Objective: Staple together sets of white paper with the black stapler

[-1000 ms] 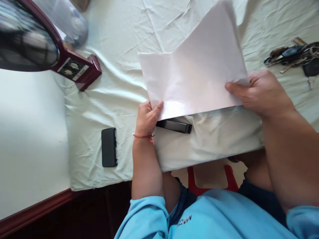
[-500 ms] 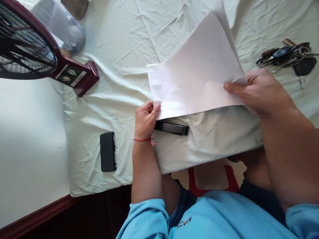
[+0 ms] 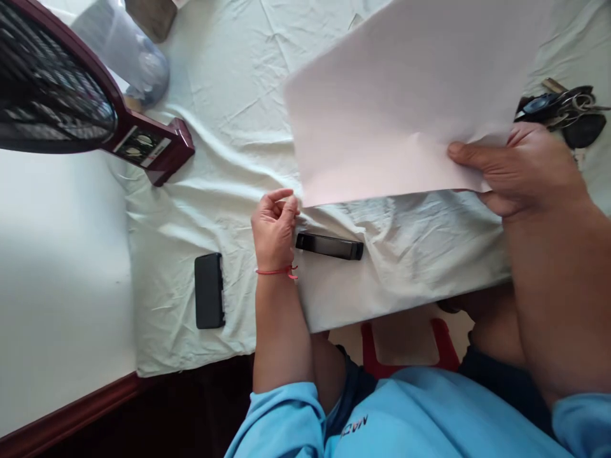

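My right hand (image 3: 529,165) grips a white sheaf of paper (image 3: 401,108) by its lower right edge, thumb on top and the fingers hidden beneath. The paper is held above the table and bends slightly. Beside its lower left corner is my left hand (image 3: 275,229), a red string on the wrist. Its fingers are loosely curled, with a small gap between thumb and index and no paper between them. Just right of that hand, a black stapler (image 3: 329,246) lies on the pale tablecloth (image 3: 229,159).
A black phone (image 3: 209,291) lies at the left. Behind it stands a dark red fan-like object (image 3: 157,149) with a mesh head, near a clear plastic container (image 3: 128,57). A bunch of keys (image 3: 568,108) sits at the far right, partly behind the paper. Below the table edge shows a red stool (image 3: 443,343).
My left hand has let go of the paper's left corner. My right hand has moved right, raising the paper, and the stapler now shows fully.
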Demonstrator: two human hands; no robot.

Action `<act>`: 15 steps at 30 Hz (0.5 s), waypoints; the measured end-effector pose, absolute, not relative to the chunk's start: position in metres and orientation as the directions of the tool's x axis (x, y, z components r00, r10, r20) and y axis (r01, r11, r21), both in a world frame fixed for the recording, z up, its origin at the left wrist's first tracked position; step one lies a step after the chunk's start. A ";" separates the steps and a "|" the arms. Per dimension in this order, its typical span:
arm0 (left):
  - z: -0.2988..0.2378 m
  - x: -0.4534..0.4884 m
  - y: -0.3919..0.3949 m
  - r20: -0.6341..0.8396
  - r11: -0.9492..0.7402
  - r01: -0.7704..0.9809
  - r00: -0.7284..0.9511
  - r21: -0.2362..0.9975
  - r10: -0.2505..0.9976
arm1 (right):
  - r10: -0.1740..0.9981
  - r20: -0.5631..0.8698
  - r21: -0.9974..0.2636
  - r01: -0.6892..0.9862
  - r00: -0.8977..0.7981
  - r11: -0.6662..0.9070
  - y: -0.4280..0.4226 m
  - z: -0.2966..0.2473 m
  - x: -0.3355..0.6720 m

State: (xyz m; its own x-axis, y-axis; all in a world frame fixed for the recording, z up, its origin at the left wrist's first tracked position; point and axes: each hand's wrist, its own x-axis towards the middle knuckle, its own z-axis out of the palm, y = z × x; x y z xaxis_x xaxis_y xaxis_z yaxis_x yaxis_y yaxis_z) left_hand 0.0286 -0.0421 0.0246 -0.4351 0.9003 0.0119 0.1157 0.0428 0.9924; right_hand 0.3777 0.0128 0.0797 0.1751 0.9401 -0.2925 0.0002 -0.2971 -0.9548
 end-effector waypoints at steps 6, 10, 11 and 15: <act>0.046 0.025 -0.061 0.271 -0.311 0.409 0.155 0.858 0.950 | 0.950 -0.181 -0.790 0.537 0.256 -0.295 0.011 0.082 0.384; 0.060 0.018 -0.067 0.129 -0.405 0.468 0.518 0.785 0.846 | 0.945 -0.211 -0.799 0.513 0.252 -0.315 0.011 0.079 0.383; 0.061 0.017 -0.068 0.117 -0.408 0.477 0.528 0.778 0.841 | 0.937 -0.233 -0.835 0.440 0.260 -0.330 0.012 0.077 0.383; 0.059 0.015 -0.073 0.100 -0.357 0.536 0.449 0.765 0.888 | 0.922 -0.291 -0.946 0.067 0.257 -0.318 0.018 0.072 0.383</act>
